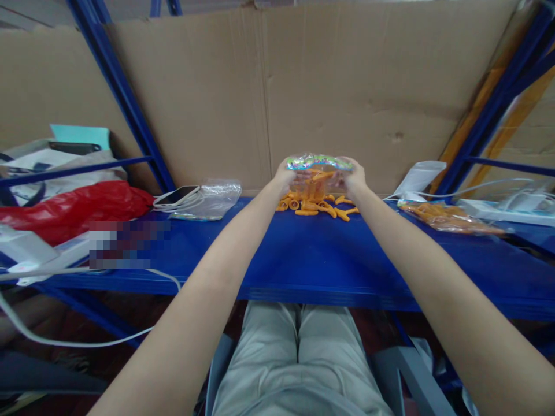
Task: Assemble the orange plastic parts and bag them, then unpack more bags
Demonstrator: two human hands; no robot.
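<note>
Both arms reach forward over a blue shelf. My left hand and my right hand grip the two ends of a small clear plastic bag with a colourful top strip, held upright just above the shelf. Several small orange pieces sit inside the bag. Under and around it lies a loose pile of the same orange pieces on the shelf. The fingers of both hands are curled round the bag's edges.
A filled bag of orange pieces lies to the right, by a white power strip and cables. On the left are a phone, an empty clear bag and a red bag. Cardboard backs the shelf.
</note>
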